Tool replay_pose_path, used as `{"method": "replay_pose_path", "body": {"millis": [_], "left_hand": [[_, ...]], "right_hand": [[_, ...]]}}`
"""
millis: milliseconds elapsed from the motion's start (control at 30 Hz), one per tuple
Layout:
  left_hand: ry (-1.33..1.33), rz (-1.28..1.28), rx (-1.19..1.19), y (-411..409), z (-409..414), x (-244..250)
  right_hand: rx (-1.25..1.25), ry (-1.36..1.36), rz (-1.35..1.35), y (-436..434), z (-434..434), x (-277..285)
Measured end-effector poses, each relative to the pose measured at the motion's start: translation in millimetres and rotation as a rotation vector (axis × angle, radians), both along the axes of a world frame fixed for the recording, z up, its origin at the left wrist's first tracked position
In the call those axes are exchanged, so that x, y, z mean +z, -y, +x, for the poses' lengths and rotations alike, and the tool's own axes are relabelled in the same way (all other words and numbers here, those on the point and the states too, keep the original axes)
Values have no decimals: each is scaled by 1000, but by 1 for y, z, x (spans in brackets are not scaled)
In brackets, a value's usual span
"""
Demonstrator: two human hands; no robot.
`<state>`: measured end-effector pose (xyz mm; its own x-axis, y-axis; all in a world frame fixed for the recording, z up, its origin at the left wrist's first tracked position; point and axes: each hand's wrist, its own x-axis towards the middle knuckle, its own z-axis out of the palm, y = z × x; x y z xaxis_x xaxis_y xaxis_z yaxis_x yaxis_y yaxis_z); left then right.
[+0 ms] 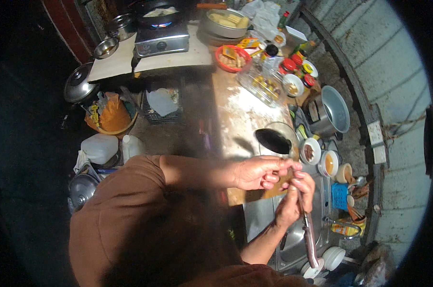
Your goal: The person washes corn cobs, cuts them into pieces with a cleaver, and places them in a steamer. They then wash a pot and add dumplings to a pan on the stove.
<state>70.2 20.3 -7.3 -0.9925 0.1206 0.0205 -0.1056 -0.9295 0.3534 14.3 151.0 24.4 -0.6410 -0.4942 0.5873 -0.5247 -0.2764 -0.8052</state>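
A long, thin, glossy brown strip (310, 240), perhaps a tube or casing, slants down over the sink's edge; its exact kind cannot be told. Around its upper part my right hand (297, 199) is closed, thumb against fingers. My left hand (261, 174) has its fingers curled, with the fingertips meeting at the strip's top end. Just beyond my left hand, a round clear dish (294, 131) with a dark oval in it sits on the floury wooden board (234, 132). Bowls of dark brown pieces (308, 151) and yellow liquid (329, 164) stand by my fingertips.
The steel sink (297, 235) and its faucet (347, 229) lie below my right hand. A lit gas stove (161, 41) carries a pan (160, 12). On the board stand a clear plastic box (263, 88) and a red basket (232, 59). A large metal pot (327, 111) leans near the wall.
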Motion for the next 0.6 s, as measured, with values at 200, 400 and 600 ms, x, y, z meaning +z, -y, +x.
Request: {"method": "replay_pose_path", "body": {"millis": [200, 400, 600], "left_hand": [[163, 191, 251, 122, 36, -8], [244, -192, 877, 261, 93, -5], [389, -615, 1171, 364, 131, 27]], "right_hand": [[63, -49, 178, 110, 14, -13], [852, 805, 501, 190, 16, -11], [182, -375, 784, 319, 79, 22]]}}
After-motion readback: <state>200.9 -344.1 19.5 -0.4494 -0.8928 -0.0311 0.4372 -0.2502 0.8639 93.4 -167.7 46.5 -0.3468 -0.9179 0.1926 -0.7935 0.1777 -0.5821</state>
